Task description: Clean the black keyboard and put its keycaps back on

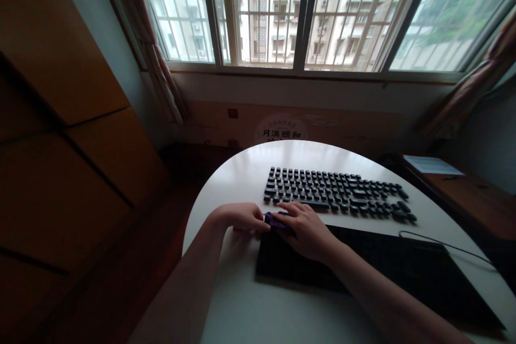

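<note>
A flat black keyboard base (387, 269) lies on the white round table, with a cable at its far right edge. On its far left corner is a bunched purple cloth (274, 220). My right hand (304, 228) rests over this cloth, fingers bent and pressing it down. Beside it, my left hand (245, 217) is closed at the corner, thumb tip next to the cloth. What the left fingers pinch is hidden. Just beyond both hands, loose black keycaps (322, 185) stand in keyboard-like rows, apart from the base.
The table (237, 285) has a curved far edge. A black cable (447, 244) runs off to the right. Another wooden surface (475, 193) on the right bears a paper sheet (433, 164). Wooden cabinets (80, 183) stand left; a barred window (266, 16) is ahead.
</note>
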The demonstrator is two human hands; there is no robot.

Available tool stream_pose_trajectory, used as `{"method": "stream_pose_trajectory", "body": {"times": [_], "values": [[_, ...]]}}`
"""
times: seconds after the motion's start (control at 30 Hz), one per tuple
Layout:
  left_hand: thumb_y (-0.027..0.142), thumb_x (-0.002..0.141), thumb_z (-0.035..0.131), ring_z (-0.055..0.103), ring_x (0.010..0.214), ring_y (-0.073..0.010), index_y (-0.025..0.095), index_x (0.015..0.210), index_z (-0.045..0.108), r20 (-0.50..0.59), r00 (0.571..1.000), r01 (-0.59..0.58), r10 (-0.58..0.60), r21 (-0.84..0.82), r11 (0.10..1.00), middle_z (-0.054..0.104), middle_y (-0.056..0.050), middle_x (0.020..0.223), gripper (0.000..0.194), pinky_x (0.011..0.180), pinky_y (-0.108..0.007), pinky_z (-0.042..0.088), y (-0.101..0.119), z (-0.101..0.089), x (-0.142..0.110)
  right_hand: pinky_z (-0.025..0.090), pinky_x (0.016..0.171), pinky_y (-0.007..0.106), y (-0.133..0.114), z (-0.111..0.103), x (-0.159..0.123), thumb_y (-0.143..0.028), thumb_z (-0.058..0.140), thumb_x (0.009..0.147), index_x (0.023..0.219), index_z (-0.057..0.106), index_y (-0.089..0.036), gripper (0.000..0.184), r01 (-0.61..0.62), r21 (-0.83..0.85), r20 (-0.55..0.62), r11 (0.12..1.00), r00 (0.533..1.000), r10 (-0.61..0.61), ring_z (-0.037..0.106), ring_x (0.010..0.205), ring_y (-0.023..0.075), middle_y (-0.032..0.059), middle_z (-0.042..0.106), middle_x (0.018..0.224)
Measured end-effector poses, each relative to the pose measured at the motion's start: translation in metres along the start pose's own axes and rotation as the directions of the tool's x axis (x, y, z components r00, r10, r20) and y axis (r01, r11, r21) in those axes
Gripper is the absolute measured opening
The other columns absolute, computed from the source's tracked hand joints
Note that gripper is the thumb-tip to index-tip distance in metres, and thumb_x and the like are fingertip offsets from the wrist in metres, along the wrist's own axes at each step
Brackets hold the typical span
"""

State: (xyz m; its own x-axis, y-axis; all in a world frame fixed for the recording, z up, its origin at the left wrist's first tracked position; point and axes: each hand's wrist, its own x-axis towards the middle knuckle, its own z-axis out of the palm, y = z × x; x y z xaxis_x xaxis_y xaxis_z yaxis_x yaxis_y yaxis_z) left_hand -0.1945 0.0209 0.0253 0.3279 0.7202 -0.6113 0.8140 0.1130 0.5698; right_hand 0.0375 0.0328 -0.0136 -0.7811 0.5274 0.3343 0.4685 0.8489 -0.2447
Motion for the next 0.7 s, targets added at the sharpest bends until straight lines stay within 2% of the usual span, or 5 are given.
{"method": "stream_pose_trajectory", "body": {"times": [0.17,0.33,0.43,0.6,0.7], "values": [[0.047,0.073,0.067,0.048,0.044,-0.0106,0.017,0.067,0.064,-0.009,1.0,0.015,-0.014,0.004,1.0,0.056,0.001,0.057,0.031,0.04,-0.021,0.035,-0.0015,0.0006,0.0032,0.041,0.097,0.041,0.0047,0.0003,0.0017,-0.021,0.064,0.086,0.113,0.073,-0.034,0.031,0.06,0.119,-0.026,0.991,0.998,-0.058,0.056,0.112,0.0233,0.0022,0.067,0.123],[0.046,0.072,0.067,0.049,0.044,-0.011,0.017,0.066,0.063,-0.013,0.999,0.034,-0.034,0.004,0.999,0.056,0.002,0.055,0.03,0.04,-0.021,0.036,-0.0024,0.0015,0.005,0.042,0.094,0.039,0.0052,0.0014,0.0024,-0.014,0.066,0.082,0.099,0.076,-0.026,0.024,0.029,0.152,-0.061,0.988,0.998,-0.02,0.059,0.104,0.0224,0.0039,0.07,0.113],[0.045,0.072,0.066,0.05,0.044,-0.0113,0.018,0.067,0.063,-0.018,0.999,0.04,-0.04,0.006,0.999,0.057,0.001,0.056,0.028,0.041,-0.021,0.037,-0.002,0.0021,0.0048,0.041,0.095,0.04,0.002,0.0003,0.0025,-0.015,0.064,0.083,0.105,0.074,-0.026,0.027,-0.008,0.103,-0.061,0.995,0.998,0.014,0.057,0.107,0.0234,0.0044,0.07,0.115],[0.045,0.073,0.066,0.049,0.044,-0.0116,0.017,0.067,0.062,-0.022,0.999,0.047,-0.046,0.019,0.999,0.056,0.001,0.056,0.029,0.04,-0.022,0.037,-0.0017,0.0017,0.0052,0.039,0.098,0.043,-0.0016,-0.0023,0.003,-0.021,0.065,0.084,0.122,0.067,-0.03,0.039,-0.04,0.018,0.015,0.999,0.999,0.04,0.053,0.117,0.0266,0.0052,0.063,0.131],[0.045,0.073,0.065,0.05,0.044,-0.0119,0.017,0.068,0.062,-0.019,0.999,0.047,-0.046,0.019,0.999,0.055,0.001,0.056,0.028,0.041,-0.022,0.038,-0.0007,0.0013,0.0043,0.039,0.097,0.041,-0.001,-0.0016,0.0044,-0.019,0.064,0.084,0.122,0.067,-0.03,0.04,-0.033,0.022,0.0,0.999,0.999,0.034,0.054,0.113,0.0257,0.0048,0.064,0.127]]}}
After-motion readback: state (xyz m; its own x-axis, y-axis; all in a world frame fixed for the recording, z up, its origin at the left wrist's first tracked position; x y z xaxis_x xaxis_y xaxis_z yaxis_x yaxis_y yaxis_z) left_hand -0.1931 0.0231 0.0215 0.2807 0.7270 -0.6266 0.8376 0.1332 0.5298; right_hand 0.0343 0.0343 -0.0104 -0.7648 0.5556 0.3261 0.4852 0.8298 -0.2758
